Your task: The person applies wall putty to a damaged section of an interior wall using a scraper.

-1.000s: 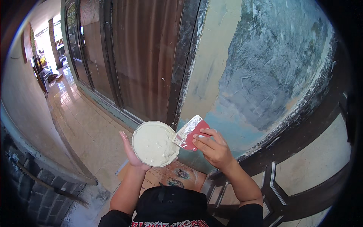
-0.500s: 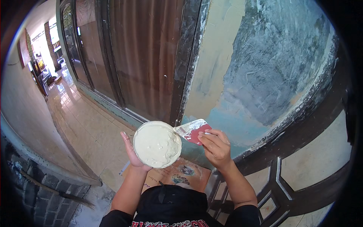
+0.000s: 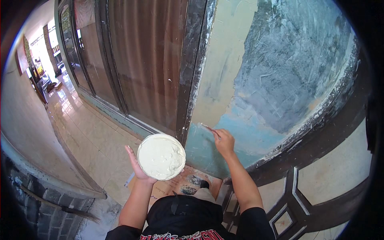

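Observation:
My left hand point(image 3: 138, 167) supports a round tub point(image 3: 184, 161) from its left side and below, thumb stretched up along the side. Pale cream putty point(image 3: 159, 155) fills the tub close to the rim, ridged at its right. In my right hand point(image 3: 225, 142) is a putty spreader point(image 3: 209, 128), seen nearly edge-on, with its blade at the lower wall. Whether the blade touches the wall I cannot tell. A cream-coated strip point(image 3: 225, 60) runs up this wall, with bare turquoise paint point(image 3: 250, 128) below and a patchy grey area point(image 3: 276, 76) to its right.
A dark-framed window point(image 3: 148, 60) with a brown curtain stands left of the coated strip. Printed cardboard point(image 3: 168, 190) lies on the floor below the tub. A dark wooden panelled door point(image 3: 320, 204) is at the right, a low block wall point(image 3: 44, 212) at the lower left.
My right hand has lifted the spreader away from the tub's rim and brought it up to the wall, turning it edge-on. The tub has shifted slightly left and down in view.

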A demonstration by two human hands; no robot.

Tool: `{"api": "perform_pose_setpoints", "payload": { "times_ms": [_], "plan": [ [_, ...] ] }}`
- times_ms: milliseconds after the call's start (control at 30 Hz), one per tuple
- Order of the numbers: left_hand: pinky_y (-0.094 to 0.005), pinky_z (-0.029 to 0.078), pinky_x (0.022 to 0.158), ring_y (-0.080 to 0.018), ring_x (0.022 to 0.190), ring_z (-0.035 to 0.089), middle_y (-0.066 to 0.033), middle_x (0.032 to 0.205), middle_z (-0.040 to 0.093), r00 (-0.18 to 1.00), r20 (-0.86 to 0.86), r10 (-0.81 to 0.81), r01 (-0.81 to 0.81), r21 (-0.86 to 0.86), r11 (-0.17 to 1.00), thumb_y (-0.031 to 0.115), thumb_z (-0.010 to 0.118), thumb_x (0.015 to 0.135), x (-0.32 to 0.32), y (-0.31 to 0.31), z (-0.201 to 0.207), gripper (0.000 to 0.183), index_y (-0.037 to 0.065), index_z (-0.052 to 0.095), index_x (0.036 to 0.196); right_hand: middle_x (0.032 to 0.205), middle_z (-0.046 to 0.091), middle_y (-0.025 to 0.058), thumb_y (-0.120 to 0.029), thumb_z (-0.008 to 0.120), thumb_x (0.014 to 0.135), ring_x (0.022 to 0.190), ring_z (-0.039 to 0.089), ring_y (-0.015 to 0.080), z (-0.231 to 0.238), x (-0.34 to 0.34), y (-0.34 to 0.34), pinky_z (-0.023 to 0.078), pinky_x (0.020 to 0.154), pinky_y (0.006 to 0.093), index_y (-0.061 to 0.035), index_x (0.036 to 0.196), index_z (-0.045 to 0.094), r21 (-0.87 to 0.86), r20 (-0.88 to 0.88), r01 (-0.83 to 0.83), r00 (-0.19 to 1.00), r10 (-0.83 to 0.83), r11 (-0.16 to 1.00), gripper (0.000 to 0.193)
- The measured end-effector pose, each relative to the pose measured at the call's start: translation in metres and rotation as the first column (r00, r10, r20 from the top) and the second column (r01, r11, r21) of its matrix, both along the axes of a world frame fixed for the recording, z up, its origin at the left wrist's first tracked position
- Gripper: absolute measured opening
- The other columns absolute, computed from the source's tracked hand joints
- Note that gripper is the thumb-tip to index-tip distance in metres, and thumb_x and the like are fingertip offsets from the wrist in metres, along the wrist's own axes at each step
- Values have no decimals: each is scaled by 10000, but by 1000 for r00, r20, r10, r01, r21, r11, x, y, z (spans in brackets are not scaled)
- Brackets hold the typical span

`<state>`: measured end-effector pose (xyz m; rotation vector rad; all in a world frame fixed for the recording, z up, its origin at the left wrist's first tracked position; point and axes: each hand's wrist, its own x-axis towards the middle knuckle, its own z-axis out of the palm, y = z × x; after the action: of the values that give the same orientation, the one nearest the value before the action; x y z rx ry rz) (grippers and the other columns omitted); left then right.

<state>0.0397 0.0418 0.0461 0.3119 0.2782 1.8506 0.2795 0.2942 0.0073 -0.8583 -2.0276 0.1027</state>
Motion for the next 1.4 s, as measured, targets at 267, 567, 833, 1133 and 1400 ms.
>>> {"api": "perform_pose_setpoints", "payload": {
  "times_ms": [267, 567, 833, 1133, 1400],
  "plan": [
    [-581, 502, 1066, -404, 1291, 594, -185, 1481, 572, 991, 9, 137, -137, -33, 990, 883, 325, 923, 2, 2, -31, 1037, 35, 524, 1485, 992, 746, 71, -254, 702, 944, 917, 706, 328, -88, -28, 60, 562, 787, 460, -108, 1019, 781, -198, 218, 129, 972, -84, 972, 182],
    [-575, 499, 1067, -401, 1293, 587, -179, 1482, 569, 963, 25, 270, -264, -143, 954, 872, 354, 925, -8, 3, -47, 1011, 44, 527, 1479, 1017, 738, 81, -255, 694, 943, 942, 705, 337, -97, -40, 83, 562, 796, 474, -116, 1037, 775, -215, 185, 169, 974, -130, 962, 186],
    [-574, 492, 1076, -396, 1306, 578, -183, 1480, 568, 974, 6, 225, -221, -160, 962, 865, 348, 932, -17, 7, -44, 1011, 34, 523, 1480, 978, 735, 81, -237, 707, 929, 909, 701, 342, -98, -46, 82, 560, 764, 465, -103, 1002, 771, -160, 160, 219, 968, -194, 963, 166],
    [-572, 494, 1071, -384, 1299, 582, -178, 1485, 564, 974, 7, 225, -217, -232, 948, 862, 344, 937, -25, 13, -44, 998, 47, 524, 1485, 981, 727, 39, -252, 697, 937, 919, 701, 320, -112, -50, 84, 568, 734, 502, -151, 1012, 763, -170, 243, 217, 955, -173, 961, 143],
    [-571, 486, 1078, -388, 1305, 568, -164, 1506, 542, 974, 34, 223, -202, -305, 931, 865, 363, 930, -37, 16, -35, 996, 56, 515, 1491, 944, 715, 32, -228, 683, 942, 888, 697, 308, -114, -47, 67, 573, 706, 481, -171, 968, 763, -133, 126, 136, 985, -120, 982, 102]
  ]
}}
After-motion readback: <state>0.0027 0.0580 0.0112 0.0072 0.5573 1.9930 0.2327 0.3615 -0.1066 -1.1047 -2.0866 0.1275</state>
